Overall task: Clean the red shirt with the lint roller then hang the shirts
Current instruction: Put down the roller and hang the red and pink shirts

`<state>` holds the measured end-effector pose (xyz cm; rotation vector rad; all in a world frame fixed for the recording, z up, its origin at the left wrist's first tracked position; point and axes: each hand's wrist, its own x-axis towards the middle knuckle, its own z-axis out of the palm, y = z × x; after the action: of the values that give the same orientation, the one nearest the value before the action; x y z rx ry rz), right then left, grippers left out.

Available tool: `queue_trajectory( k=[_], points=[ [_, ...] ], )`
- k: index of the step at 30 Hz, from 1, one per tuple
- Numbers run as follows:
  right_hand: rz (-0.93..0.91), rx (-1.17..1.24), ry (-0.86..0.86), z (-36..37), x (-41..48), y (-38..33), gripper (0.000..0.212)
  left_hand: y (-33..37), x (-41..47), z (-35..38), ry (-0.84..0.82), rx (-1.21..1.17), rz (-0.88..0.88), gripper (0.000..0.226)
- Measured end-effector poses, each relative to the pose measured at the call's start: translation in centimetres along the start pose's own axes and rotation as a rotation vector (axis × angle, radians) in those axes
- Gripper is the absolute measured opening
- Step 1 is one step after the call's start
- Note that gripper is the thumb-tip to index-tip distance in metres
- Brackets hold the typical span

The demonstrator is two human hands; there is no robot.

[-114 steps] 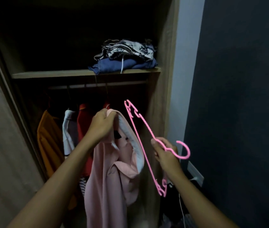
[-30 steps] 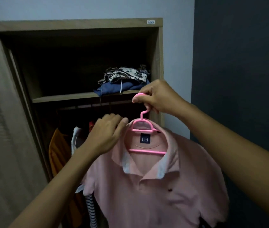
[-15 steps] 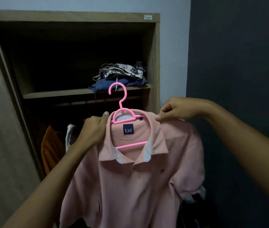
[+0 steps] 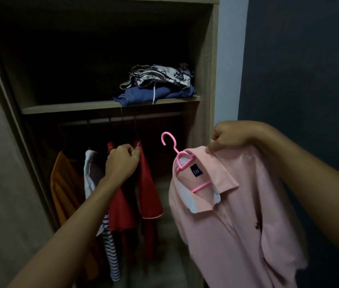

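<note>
A pale pink polo shirt [image 4: 233,221] sits on a pink plastic hanger [image 4: 176,156], held in front of the open wardrobe at the right. My right hand [image 4: 228,139] pinches the shirt's shoulder by the collar and carries it. The hanger's hook points up and left, free of the rail [image 4: 123,119]. A red shirt [image 4: 143,194] hangs on the rail inside the wardrobe. My left hand [image 4: 123,161] is closed on the red shirt's collar near its hanger.
An orange garment [image 4: 64,190], a white one [image 4: 89,171] and a striped one [image 4: 112,256] hang left of the red shirt. Folded clothes [image 4: 158,84] lie on the shelf [image 4: 71,108] above. The wardrobe's right side panel [image 4: 203,121] and a dark wall [image 4: 301,80] stand close by.
My left hand has let go of the pink shirt's collar and taken hold of the hanging red shirt. The right hand now carries the pink shirt alone, shifted right and tilted.
</note>
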<state>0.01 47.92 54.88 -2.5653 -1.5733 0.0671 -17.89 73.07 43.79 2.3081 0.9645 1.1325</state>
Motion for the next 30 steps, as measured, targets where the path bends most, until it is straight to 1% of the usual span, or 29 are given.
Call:
queue_trajectory(
  k=[2, 4, 6, 10, 13, 17, 20, 21, 23, 25, 27, 30],
  points=[
    [0.026, 0.016, 0.023, 1.3, 1.5, -0.5, 0.031, -0.8, 1.1, 0.8, -0.045, 0.011, -0.024, 0.037],
    [0.07, 0.086, 0.054, 2.7, 3.5, -1.0, 0.031, -1.7, 2.5, 1.7, -0.094, 0.017, -0.044, 0.036],
    [0.132, 0.221, 0.084, 4.3, 5.6, -1.7, 0.032, -2.5, 3.9, 2.7, -0.139, 0.025, -0.054, 0.035],
    [0.285, 0.627, 0.158, 6.8, 9.9, -2.5, 0.03, -3.9, 6.9, 4.6, -0.214, 0.058, -0.067, 0.035],
    [0.329, 0.757, 0.237, 8.1, 12.8, -3.1, 0.031, -5.3, 9.0, 6.4, -0.251, 0.087, -0.064, 0.036],
    [0.339, 0.895, 0.335, 9.6, 16.2, -3.7, 0.033, -6.9, 10.9, 8.7, -0.296, 0.139, -0.062, 0.046],
    [0.354, 0.935, 0.419, 10.6, 18.8, -3.5, 0.02, -7.6, 11.7, 9.9, -0.31, 0.162, -0.058, 0.045],
    [0.362, 0.936, 0.443, 10.9, 19.8, -3.3, 0.022, -7.8, 12.0, 10.2, -0.312, 0.163, -0.057, 0.043],
    [0.366, 0.923, 0.475, 11.5, 21.6, -2.8, 0.033, -8.2, 12.4, 10.9, -0.323, 0.176, -0.063, 0.04],
    [0.359, 0.902, 0.503, 12.0, 23.0, -2.4, 0.04, -8.5, 12.6, 11.5, -0.333, 0.227, -0.064, 0.043],
    [0.344, 0.887, 0.516, 12.4, 24.2, -1.9, 0.041, -8.6, 12.6, 11.8, -0.331, 0.266, -0.054, 0.046],
    [0.322, 0.893, 0.526, 12.7, 25.8, -1.1, 0.043, -8.7, 12.7, 12.0, -0.341, 0.291, -0.046, 0.044]
  ],
)
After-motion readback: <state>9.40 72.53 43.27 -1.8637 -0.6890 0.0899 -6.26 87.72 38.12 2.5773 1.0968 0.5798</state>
